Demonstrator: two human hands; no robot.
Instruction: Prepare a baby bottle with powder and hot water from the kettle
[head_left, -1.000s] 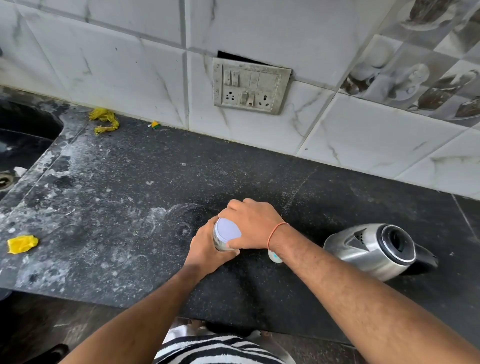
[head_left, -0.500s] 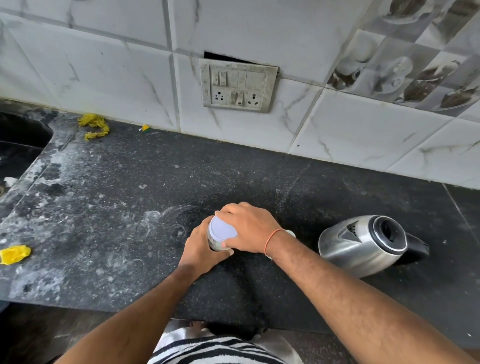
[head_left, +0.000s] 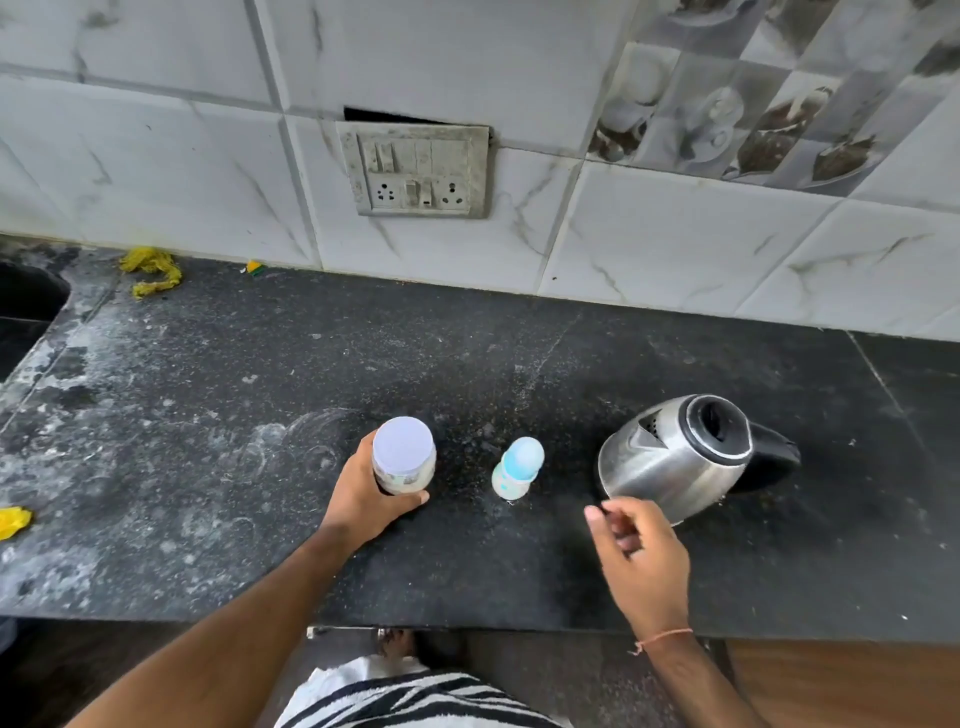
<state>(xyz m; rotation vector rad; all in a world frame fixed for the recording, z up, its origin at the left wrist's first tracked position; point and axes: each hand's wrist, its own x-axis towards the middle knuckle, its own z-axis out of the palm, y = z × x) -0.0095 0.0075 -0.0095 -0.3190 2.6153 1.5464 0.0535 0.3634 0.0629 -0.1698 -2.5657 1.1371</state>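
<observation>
Gripping the powder jar (head_left: 404, 457) from its left side, the left hand (head_left: 363, 499) has thumb and fingers wrapped round the body; the jar stands upright on the black countertop (head_left: 208, 467) with its white lid on. The baby bottle (head_left: 517, 467), capped in pale blue, stands just right of the jar, apart from it. The steel kettle (head_left: 675, 457) stands further right, lid opening uncovered. The right hand (head_left: 639, 561) hovers in front of the kettle, fingers loosely curled, holding nothing. A switch plate (head_left: 418, 171) is mounted on the tiled wall.
</observation>
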